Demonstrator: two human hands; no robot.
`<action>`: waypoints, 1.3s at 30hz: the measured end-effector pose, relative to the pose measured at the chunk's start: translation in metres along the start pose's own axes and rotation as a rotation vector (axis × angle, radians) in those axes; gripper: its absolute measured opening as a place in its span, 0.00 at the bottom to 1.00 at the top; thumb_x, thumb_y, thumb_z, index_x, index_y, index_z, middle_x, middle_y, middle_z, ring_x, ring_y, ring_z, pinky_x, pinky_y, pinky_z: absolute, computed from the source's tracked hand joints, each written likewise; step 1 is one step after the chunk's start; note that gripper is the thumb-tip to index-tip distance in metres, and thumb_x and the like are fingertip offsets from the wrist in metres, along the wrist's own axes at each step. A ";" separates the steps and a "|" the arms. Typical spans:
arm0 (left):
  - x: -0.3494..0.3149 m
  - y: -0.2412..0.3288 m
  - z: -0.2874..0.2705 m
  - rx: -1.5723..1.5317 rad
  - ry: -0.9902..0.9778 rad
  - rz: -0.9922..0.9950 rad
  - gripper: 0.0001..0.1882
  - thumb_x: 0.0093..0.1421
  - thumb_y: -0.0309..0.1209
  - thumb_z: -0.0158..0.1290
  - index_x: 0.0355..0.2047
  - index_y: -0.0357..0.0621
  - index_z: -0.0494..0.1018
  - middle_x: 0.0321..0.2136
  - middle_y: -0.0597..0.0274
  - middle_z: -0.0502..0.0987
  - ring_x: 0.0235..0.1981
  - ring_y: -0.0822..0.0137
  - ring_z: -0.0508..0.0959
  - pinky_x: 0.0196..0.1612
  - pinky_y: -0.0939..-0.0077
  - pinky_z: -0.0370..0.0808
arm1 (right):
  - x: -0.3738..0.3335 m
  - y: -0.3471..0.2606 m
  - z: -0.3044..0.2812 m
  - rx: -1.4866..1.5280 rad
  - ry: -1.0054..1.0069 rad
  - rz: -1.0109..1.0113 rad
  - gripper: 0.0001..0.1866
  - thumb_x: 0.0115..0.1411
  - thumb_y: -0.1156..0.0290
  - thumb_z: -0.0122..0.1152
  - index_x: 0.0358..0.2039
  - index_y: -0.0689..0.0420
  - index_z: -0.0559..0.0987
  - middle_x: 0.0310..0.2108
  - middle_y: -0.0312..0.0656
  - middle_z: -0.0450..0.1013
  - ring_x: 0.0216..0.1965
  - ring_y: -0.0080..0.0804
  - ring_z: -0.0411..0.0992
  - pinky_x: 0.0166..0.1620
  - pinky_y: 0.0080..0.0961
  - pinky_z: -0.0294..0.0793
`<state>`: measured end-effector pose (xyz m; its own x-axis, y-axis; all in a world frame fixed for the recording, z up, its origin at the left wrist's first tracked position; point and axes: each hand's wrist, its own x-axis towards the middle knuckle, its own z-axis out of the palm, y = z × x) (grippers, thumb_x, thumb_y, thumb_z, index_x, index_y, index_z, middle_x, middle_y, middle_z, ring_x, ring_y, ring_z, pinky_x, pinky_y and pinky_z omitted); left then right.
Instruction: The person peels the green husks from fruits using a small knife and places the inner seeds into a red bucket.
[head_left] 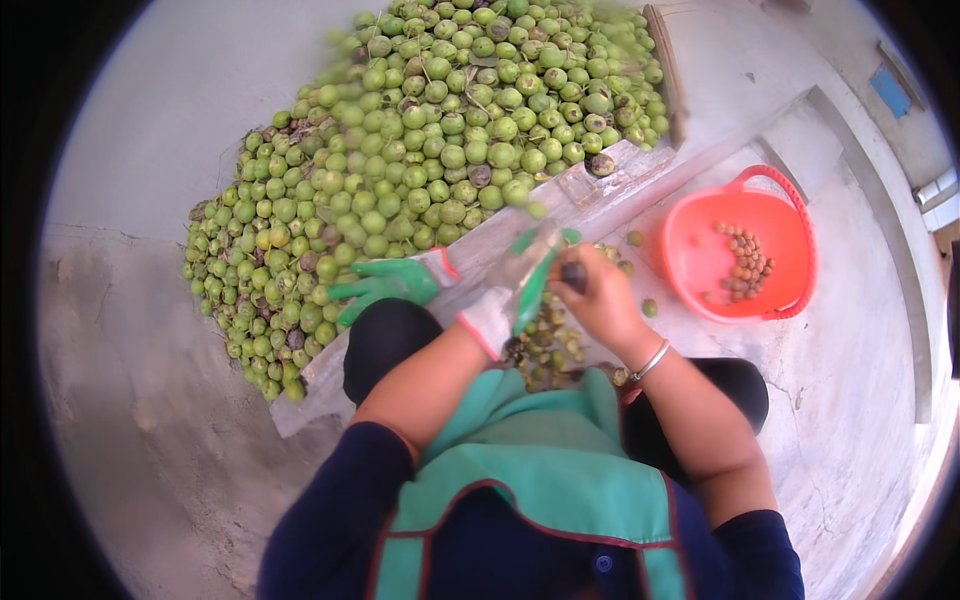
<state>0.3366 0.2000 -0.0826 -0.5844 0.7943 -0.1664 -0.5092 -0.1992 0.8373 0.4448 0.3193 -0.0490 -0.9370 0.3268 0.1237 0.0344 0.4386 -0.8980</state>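
My left hand (518, 282) wears a white work glove with a green coating. Its fingers look curled, but motion smears them and whatever is inside is hidden. Close against it, my bare right hand (602, 298) is wrapped round a dark-handled tool (573, 277), whose working end I cannot make out. Below both hands, between my knees, lies a scatter of cut green husks (552, 345). A second green glove (392, 283) lies by my left knee, beside a big heap of green-husked walnuts (430, 150).
A coral-red bucket (683, 262) with a rope-like handle stands to the right, with brown shelled-out walnuts (745, 262) inside. A wooden board (590, 195) edges the heap on the near side. Another board (668, 75) borders its far right. A few loose green walnuts (649, 307) lie near the bucket.
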 end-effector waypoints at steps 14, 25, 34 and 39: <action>0.001 -0.031 -0.015 1.773 0.176 -0.020 0.37 0.58 0.62 0.42 0.58 0.51 0.64 0.53 0.41 0.68 0.56 0.53 0.70 0.57 0.53 0.66 | 0.019 0.074 -0.084 -0.168 0.312 0.120 0.08 0.53 0.77 0.61 0.34 0.63 0.74 0.30 0.46 0.77 0.33 0.36 0.76 0.40 0.29 0.74; -0.016 0.027 -0.017 1.463 0.262 0.203 0.19 0.63 0.48 0.44 0.44 0.51 0.74 0.37 0.53 0.79 0.37 0.51 0.80 0.43 0.55 0.77 | 0.031 0.056 -0.030 -0.215 0.225 -0.060 0.07 0.54 0.78 0.62 0.33 0.63 0.73 0.29 0.42 0.76 0.31 0.31 0.75 0.38 0.26 0.74; -0.047 0.156 -0.100 1.302 0.709 0.269 0.25 0.61 0.52 0.45 0.53 0.54 0.70 0.44 0.50 0.77 0.43 0.49 0.78 0.50 0.57 0.74 | 0.043 -0.020 0.038 0.096 -0.036 0.089 0.05 0.55 0.80 0.62 0.30 0.59 0.74 0.26 0.33 0.75 0.29 0.16 0.72 0.35 0.17 0.72; -0.006 0.294 -0.203 1.345 1.036 0.272 0.28 0.62 0.52 0.41 0.54 0.48 0.68 0.44 0.42 0.75 0.46 0.48 0.78 0.50 0.54 0.75 | 0.043 -0.023 0.050 0.234 0.012 0.117 0.05 0.55 0.80 0.63 0.31 0.60 0.74 0.27 0.33 0.75 0.30 0.18 0.72 0.36 0.18 0.72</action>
<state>0.0622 0.0200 0.0583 -0.9659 0.0407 0.2558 0.1964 0.7591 0.6207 0.3864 0.2813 -0.0443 -0.9269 0.3749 0.0166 0.0599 0.1915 -0.9797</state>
